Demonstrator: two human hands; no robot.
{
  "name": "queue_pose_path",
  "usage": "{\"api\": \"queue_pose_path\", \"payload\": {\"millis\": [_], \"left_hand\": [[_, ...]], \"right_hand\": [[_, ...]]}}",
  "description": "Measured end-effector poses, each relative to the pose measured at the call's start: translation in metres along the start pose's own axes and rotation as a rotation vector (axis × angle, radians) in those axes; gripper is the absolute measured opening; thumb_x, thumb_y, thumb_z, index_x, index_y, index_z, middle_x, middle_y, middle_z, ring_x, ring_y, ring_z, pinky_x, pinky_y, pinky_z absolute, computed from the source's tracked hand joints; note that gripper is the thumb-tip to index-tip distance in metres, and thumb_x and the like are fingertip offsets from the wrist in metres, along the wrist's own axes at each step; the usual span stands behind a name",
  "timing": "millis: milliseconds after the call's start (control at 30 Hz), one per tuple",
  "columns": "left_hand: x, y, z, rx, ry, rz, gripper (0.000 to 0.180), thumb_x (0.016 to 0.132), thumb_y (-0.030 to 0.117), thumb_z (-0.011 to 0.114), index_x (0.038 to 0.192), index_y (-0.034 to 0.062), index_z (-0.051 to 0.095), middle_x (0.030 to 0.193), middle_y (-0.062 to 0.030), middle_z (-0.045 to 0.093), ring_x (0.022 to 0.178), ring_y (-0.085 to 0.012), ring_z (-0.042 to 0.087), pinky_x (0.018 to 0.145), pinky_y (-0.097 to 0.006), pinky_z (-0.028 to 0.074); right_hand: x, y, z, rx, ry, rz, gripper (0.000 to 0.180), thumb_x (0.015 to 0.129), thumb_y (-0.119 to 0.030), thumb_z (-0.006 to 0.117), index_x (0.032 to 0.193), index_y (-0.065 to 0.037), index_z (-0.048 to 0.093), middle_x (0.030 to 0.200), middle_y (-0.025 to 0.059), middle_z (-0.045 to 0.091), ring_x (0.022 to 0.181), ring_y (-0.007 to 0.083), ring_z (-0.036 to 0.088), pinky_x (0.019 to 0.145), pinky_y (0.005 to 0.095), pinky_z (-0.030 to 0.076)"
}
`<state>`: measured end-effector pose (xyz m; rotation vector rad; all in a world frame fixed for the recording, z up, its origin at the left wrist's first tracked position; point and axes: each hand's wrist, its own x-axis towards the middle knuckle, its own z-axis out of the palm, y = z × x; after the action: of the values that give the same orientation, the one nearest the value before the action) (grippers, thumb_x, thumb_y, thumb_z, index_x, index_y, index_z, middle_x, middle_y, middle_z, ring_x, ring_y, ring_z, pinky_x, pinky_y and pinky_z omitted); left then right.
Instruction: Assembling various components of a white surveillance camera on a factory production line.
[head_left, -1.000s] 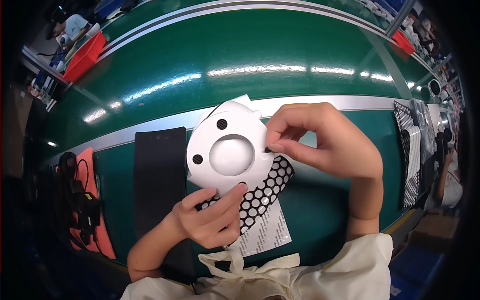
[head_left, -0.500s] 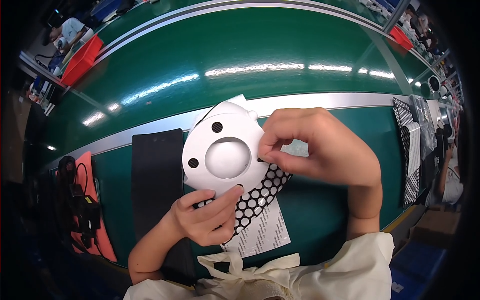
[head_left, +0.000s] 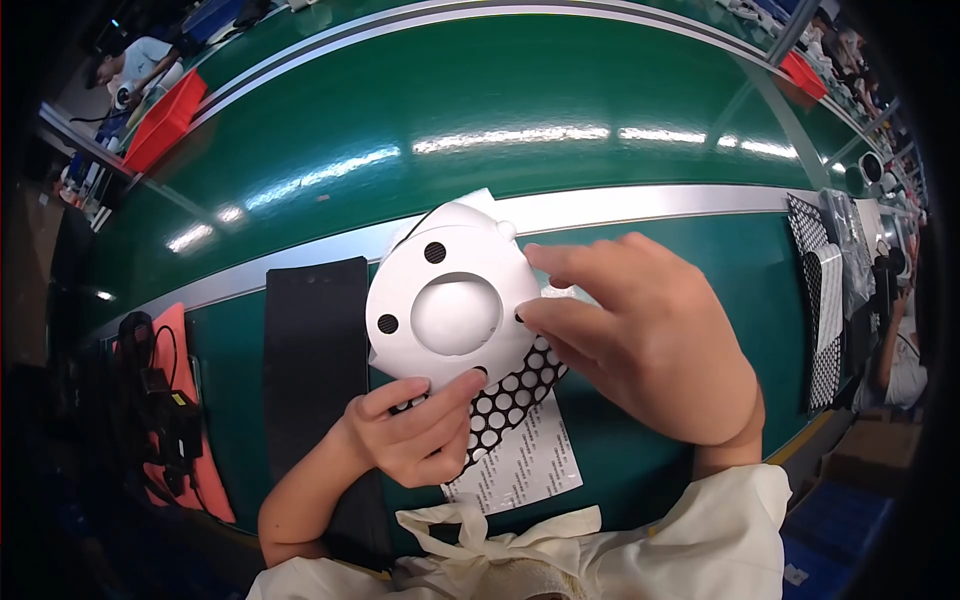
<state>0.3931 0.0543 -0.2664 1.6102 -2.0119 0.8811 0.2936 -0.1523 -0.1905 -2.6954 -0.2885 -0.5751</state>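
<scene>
While the left hand (head_left: pixel 415 435) grips the lower edge of the white plastic panel (head_left: pixel 450 305) from below, thumb on its face and fingers curled behind, the right hand (head_left: pixel 650 345) has closed in on the panel's right edge. Its thumb and forefinger are pinched together at a small dark hole there; whether they hold anything tiny between them I cannot tell. 1 s ago that hand sat higher, near the top right corner, so it has slid down the rim.

Panel has been turned slightly: the 2 black round dots and the central raised dome now sit more upright toward the camera. It is held just above the green counter (head_left: pixel 480 110), not lying on it.

Behind the panel, a black-and-white honeycomb sheet (head_left: pixel 510 395) sticks out at lower right, over a white printed sheet (head_left: pixel 525 460). Black strip (head_left: pixel 315 360) lies left of the left hand, unchanged. More honeycomb pieces (head_left: pixel 825 300) stacked far right.

Read: work is moving around the rim, point by point.
</scene>
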Motion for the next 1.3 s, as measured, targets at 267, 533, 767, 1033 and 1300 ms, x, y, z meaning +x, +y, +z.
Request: {"api": "queue_pose_path", "payload": {"millis": [267, 533, 767, 1033, 1300], "left_hand": [[-0.002, 0.0, 0.0, -0.007, -0.002, -0.002, 0.012, 0.075, 0.012, 0.05, 0.066, 0.0138, 0.043, 0.076, 0.0013, 0.066, 0.096, -0.0104, 0.06, 0.091, -0.03, 0.034], [0.0, 0.001, 0.002, 0.005, 0.009, 0.001, 0.014, 0.075, 0.013, 0.05, 0.063, 0.0135, 0.045, 0.079, 0.0011, 0.065, 0.098, -0.012, 0.06, 0.091, -0.031, 0.034], [0.002, 0.006, 0.005, 0.03, 0.024, -0.023, 0.012, 0.076, 0.013, 0.05, 0.065, 0.0132, 0.046, 0.079, 0.0011, 0.065, 0.099, -0.012, 0.059, 0.089, -0.03, 0.034], [-0.001, 0.008, 0.0, 0.07, 0.0, -0.031, 0.012, 0.078, 0.014, 0.048, 0.066, 0.0145, 0.047, 0.082, 0.0018, 0.065, 0.101, -0.0091, 0.057, 0.089, -0.03, 0.034], [0.0, 0.016, 0.001, 0.137, 0.014, -0.104, 0.013, 0.078, 0.016, 0.048, 0.066, 0.0165, 0.047, 0.087, 0.0022, 0.066, 0.098, -0.0052, 0.057, 0.088, -0.03, 0.029]], "right_hand": [[-0.012, -0.013, 0.009, -0.183, -0.016, -0.035, 0.041, 0.068, -0.013, 0.07, 0.105, -0.001, 0.058, 0.106, 0.0147, 0.055, 0.071, 0.0211, 0.055, 0.062, 0.0313, 0.043], [-0.024, -0.037, 0.007, -0.385, -0.341, 0.134, 0.06, 0.069, -0.021, 0.068, 0.122, -0.001, 0.049, 0.078, 0.0051, 0.055, 0.066, 0.0169, 0.052, 0.063, 0.0287, 0.041], [0.0, 0.021, -0.02, 0.061, -0.21, 0.114, 0.015, 0.077, -0.018, 0.065, 0.071, -0.005, 0.059, 0.056, 0.0057, 0.054, 0.046, 0.026, 0.045, 0.044, 0.0308, 0.036], [0.025, 0.05, 0.024, 1.107, -0.637, 0.447, 0.02, 0.085, -0.018, 0.061, 0.079, 0.001, 0.058, 0.054, -0.0001, 0.054, 0.045, 0.0035, 0.049, 0.039, 0.0181, 0.037], [0.024, 0.062, 0.044, 1.273, -0.669, 0.361, 0.013, 0.083, -0.01, 0.059, 0.086, 0.002, 0.058, 0.054, 0.0006, 0.054, 0.043, 0.0058, 0.051, 0.038, 0.0191, 0.038]]}}
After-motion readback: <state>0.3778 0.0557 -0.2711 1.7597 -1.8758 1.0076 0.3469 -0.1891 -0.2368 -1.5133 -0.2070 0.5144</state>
